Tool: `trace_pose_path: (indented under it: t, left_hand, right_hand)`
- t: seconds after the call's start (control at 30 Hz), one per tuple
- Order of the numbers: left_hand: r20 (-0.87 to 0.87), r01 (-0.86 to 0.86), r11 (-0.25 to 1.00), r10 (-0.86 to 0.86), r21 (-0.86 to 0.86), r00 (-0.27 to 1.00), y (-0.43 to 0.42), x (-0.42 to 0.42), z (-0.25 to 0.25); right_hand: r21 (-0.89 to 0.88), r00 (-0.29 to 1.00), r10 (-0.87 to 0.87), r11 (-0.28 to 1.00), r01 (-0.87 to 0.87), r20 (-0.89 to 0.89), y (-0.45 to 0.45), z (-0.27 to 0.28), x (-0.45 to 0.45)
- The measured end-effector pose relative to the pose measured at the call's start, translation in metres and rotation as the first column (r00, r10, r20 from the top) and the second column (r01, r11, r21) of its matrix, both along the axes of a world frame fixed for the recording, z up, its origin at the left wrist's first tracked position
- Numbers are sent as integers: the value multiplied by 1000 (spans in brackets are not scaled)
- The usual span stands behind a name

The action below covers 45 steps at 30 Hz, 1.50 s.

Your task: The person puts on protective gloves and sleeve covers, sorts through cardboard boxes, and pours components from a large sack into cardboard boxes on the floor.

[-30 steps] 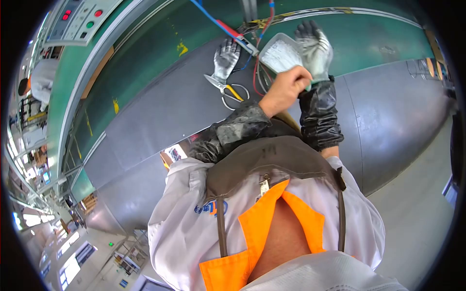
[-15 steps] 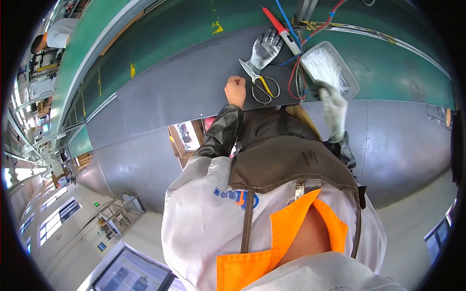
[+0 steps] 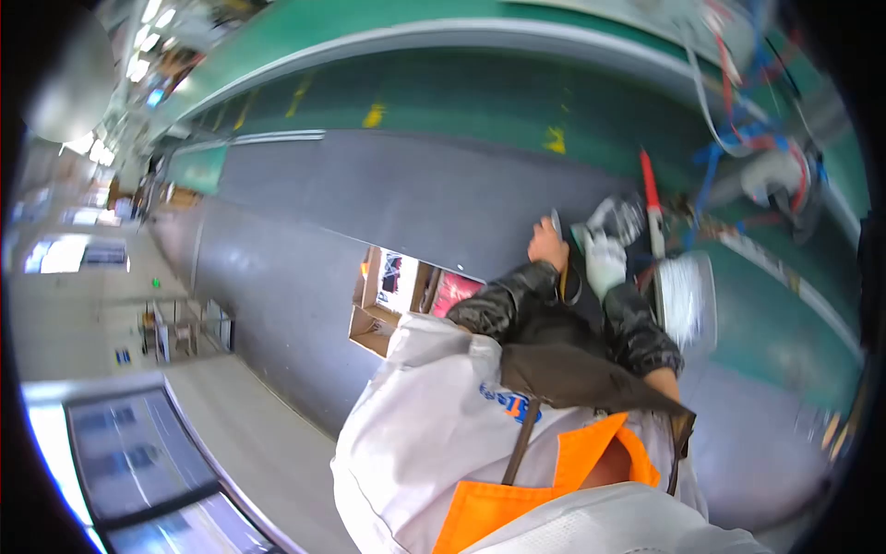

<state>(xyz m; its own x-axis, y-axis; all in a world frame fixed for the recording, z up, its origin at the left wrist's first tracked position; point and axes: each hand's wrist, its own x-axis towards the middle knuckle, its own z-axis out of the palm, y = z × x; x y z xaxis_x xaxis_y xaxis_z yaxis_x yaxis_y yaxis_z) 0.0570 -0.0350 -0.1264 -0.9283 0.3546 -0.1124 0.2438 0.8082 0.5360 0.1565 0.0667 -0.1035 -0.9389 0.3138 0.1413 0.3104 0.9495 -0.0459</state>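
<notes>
Left hand (image 3: 548, 246) at scissors (image 3: 556, 222); gloved right hand (image 3: 604, 260) at loose glove (image 3: 620, 220)

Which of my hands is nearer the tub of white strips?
Right. Your right hand is just left of the tub; your left hand is farther left, beyond the right.

left bare hand (image 3: 548, 245): at scissors (image 3: 572, 284), grip blurred | right gloved hand (image 3: 604, 260): against loose glove (image 3: 616, 220) on dark bench (image 3: 415, 189) | red-white tool (image 3: 652, 205): just beside glove | tray (image 3: 711, 300): white strips (image 3: 682, 297), right of gloved hand
</notes>
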Motion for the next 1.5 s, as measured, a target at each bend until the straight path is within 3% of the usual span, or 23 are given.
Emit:
trace_pose_path:
  t: [0.13, 0.23, 0.3, 0.33, 0.37, 0.4, 0.43, 0.5, 0.53, 0.57, 0.67, 0.73, 0.83, 0.87, 0.97, 1.0, 1.1, 1.13, 1.23, 1.33, 1.4, 1.47, 1.5]
  left_hand:
    - [28, -106, 991, 104, 82, 994, -15, -31, -15]
    - [-51, 34, 997, -30, 74, 998, -21, -37, -10]
    - [-83, -20, 991, 32, 136, 996, -25, -41, 9]
    - [-90, -59, 980, 77, 191, 993, -24, -38, 13]
    - [-127, -37, 946, 82, 322, 989, -30, -37, 16]
    - [-173, 22, 910, 54, 413, 983, -36, -41, 15]
    - [-175, 83, 802, 27, 591, 984, -42, -38, 43]
    - [194, -141, 590, -27, 795, 981, -56, -10, 101]
    - [399, -293, 476, -138, 829, 906, -62, -1, 127]
    - [413, -305, 470, -143, 828, 900, -69, 16, 152]
    - [398, -334, 310, -173, 890, 901, -83, 56, 207]
    - [323, -290, 389, -20, 874, 946, -92, 84, 219]
    - [303, -325, 471, 124, 820, 945, -105, 125, 212]
    - [295, -338, 511, 167, 790, 941, -111, 135, 208]
    - [207, -307, 612, 230, 729, 951, -126, 168, 207]
    - [124, -271, 663, 261, 697, 957, -131, 178, 208]
    - [24, -216, 715, 269, 665, 963, -138, 201, 203]
    - [3, -189, 718, 251, 669, 968, -138, 207, 201]
    - [-15, -154, 742, 215, 653, 976, -150, 216, 202]
    - [12, -175, 780, 210, 601, 978, -171, 222, 204]
    - [-253, -14, 722, 261, 692, 932, -192, 229, 219]
    - [-383, 53, 705, 319, 707, 867, -224, 239, 220]
    - [-440, 129, 732, 250, 669, 862, -241, 245, 218]
  right_hand:
    - [31, 995, 84, 996, -85, 57, 21, -8, -16]
    - [36, 985, 132, 990, -137, 107, 38, -21, -31]
    - [-114, 987, -99, 990, 85, -126, 37, 5, -40]
    - [-321, 969, -119, 946, 45, -217, 46, 16, -40]
    - [-507, 945, -166, 862, 0, -283, 36, 59, -43]
    - [-704, 819, -263, 675, -221, -510, 33, 71, -48]
    - [-940, 850, -461, -92, -330, -253, 16, 121, -45]
    - [-875, 817, -342, 321, -362, -464, -3, 171, -30]
    - [-909, 830, -371, 186, -373, -416, -14, 187, -24]
    - [-924, 845, -390, 43, -379, -365, -26, 195, -15]
    - [-891, 846, -349, -61, -450, -403, -55, 201, 15]
    - [-873, 855, -312, -132, -470, -414, -67, 194, 33]
    - [-890, 863, -225, 63, -451, -453, -87, 166, 77]
    - [-901, 873, -230, 49, -431, -430, -95, 164, 95]
    - [-878, 917, -179, -271, -395, -358, -102, 183, 129]
    - [-881, 917, -180, -265, -392, -354, -99, 188, 136]
    - [-990, 983, -119, 2, -139, -138, -91, 195, 152]
    - [-990, 983, -121, 7, -140, -140, -95, 194, 154]
    - [-683, 951, 133, 668, -294, -279, -108, 186, 152]
    - [-703, 963, 113, 663, -256, -245, -122, 183, 149]
    - [-722, 968, 128, 647, -245, -214, -145, 177, 147]
    - [-868, 980, 130, 457, -192, -148, -176, 171, 142]
    - [-919, 983, 131, 357, -165, -125, -192, 170, 135]
